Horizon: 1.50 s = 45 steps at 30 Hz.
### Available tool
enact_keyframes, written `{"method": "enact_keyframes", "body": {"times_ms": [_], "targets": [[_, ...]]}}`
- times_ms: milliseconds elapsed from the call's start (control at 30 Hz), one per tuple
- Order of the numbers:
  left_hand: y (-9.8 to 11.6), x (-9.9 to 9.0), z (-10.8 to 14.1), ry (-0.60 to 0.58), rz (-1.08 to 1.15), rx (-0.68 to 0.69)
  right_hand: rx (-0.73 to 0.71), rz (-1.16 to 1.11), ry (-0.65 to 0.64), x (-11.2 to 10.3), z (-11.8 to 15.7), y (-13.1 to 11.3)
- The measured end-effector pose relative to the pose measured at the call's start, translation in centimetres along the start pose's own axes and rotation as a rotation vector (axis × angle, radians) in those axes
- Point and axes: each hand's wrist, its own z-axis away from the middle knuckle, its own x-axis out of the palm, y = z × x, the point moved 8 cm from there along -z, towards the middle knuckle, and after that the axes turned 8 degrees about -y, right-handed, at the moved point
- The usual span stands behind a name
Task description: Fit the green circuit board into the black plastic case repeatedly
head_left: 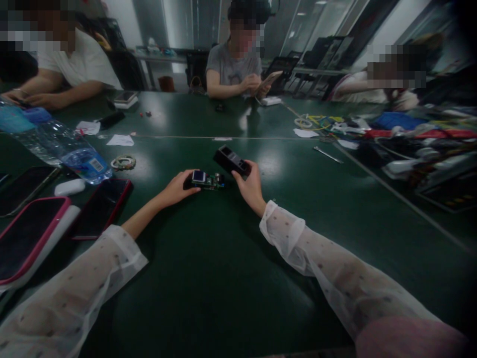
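My left hand (178, 189) grips the left end of a small green circuit board (210, 181), which has a little square screen facing up. My right hand (251, 186) holds a black rectangular case (230, 158) by its lower right end, thumb on the near side. The case is tilted and sits slightly above and right of the board, with a small gap between them. Both are over the middle of the dark green table (208, 268). The fingertips under the board and behind the case are hidden.
Phones (102, 209), a white earphone case (70, 187), plastic bottles (82, 159) and a bracelet (123, 162) lie at left. Tweezers (328, 154) and tangled cables (316, 122) are at right. Several people sit across the table, one person (234, 69) holding a phone.
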Motion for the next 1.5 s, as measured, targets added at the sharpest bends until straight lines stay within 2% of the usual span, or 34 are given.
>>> {"method": "enact_keyframes", "body": {"times_ms": [167,500,767,967,1133,1500], "targets": [[0.1,0.1,0.0,0.004,-0.006,0.019,-0.091,-0.040,-0.051,0.1,0.6,-2.4],[-0.6,0.1,-0.1,0.028,-0.028,0.010,-0.280,-0.002,-0.270,1.5,1.6,-5.8],[-0.4,0.1,-0.1,0.024,-0.008,-0.003,-0.275,-0.009,-0.357,2.2,1.6,-5.5],[-0.7,0.1,-0.1,0.035,-0.015,-0.007,-0.322,0.018,-0.406,2.5,1.8,-6.1],[-0.9,-0.1,0.1,0.098,-0.033,0.002,-0.362,0.040,-0.403,2.7,1.9,-6.2],[-0.6,-0.3,0.1,0.107,-0.064,0.021,-0.381,0.089,-0.418,2.8,2.0,-6.4]]}}
